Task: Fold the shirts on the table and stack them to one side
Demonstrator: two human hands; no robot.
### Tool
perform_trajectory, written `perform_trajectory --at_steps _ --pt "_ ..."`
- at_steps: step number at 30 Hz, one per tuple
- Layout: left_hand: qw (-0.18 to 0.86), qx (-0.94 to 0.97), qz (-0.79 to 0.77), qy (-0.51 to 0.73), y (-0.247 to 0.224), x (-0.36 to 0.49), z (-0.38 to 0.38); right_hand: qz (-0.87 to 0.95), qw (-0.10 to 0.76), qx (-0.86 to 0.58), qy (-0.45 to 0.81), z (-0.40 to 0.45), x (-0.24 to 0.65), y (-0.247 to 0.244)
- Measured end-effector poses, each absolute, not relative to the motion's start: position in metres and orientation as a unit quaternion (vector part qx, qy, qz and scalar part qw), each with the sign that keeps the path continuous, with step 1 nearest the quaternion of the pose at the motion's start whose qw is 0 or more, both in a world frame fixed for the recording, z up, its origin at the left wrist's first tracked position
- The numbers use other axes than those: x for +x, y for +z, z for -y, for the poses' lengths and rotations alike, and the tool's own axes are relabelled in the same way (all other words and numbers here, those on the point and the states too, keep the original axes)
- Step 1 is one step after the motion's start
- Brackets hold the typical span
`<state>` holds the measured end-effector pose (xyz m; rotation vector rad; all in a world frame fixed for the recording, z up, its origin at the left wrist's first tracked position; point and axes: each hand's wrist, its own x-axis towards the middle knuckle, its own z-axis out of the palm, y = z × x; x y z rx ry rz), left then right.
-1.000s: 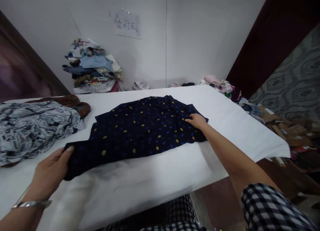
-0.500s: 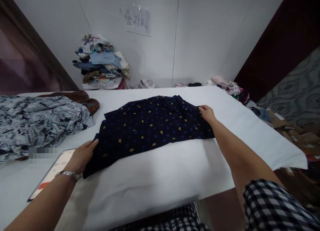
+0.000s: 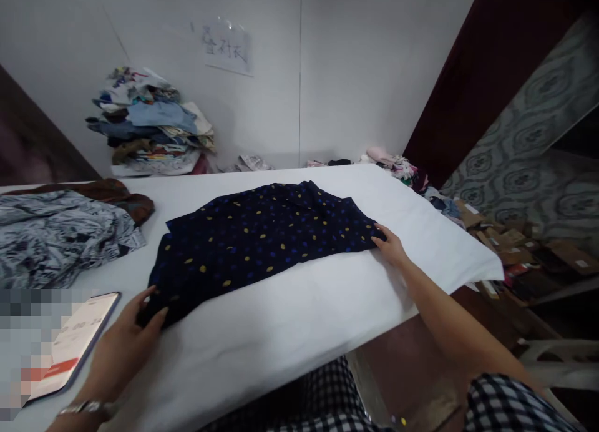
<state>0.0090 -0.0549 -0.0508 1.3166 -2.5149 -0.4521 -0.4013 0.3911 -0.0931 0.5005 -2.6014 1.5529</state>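
A dark navy shirt [image 3: 262,232] with small yellow and blue spots lies across the white table, folded into a long shape with its left end nearer to me. My left hand [image 3: 128,332] has its thumb and fingers closed around the near left corner. At the other end, my right hand [image 3: 390,246] grips the right tip between thumb and fingers. The cloth between my hands rests on the tabletop, slightly rumpled along its far edge.
A phone [image 3: 88,326] lies beside my left wrist, partly blurred out. Black-and-white printed cloth [image 3: 60,235] and brown cloth [image 3: 124,198] lie at the left. A tall clothes pile [image 3: 154,123] stands by the wall. Cardboard boxes [image 3: 510,238] sit beyond the table's right edge.
My view has turned to the right. My right hand has shifted from the shirt's upper right edge down to its right tip, which is now narrower. My left hand stays at the left corner.
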Motion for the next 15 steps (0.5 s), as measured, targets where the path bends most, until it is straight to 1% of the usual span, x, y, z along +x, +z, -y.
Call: perform_trajectory --at_steps 2,6,10,12,15 --pt "0.156 0.462 0.856 -0.173 -0.042 0.0 0.047 0.839 0.074 0.151 0.518 -0.385 -0.402 -0.093" --pt "0.225 0.48 0.826 -0.193 -0.022 -0.004 0.041 0.823 0.08 0.125 0.548 -0.388 -0.406 -0.085" --pt "0.271 0.411 0.848 -0.195 -0.018 0.018 0.036 0.813 0.114 0.107 0.561 -0.422 -0.412 -0.075" --pt "0.254 0.371 0.869 -0.21 -0.025 0.033 0.03 0.835 0.114 0.117 0.526 -0.446 -0.413 -0.075" --pt "0.163 0.342 0.893 -0.242 -0.039 0.052 0.017 0.888 0.053 0.152 0.431 -0.474 -0.408 -0.082"
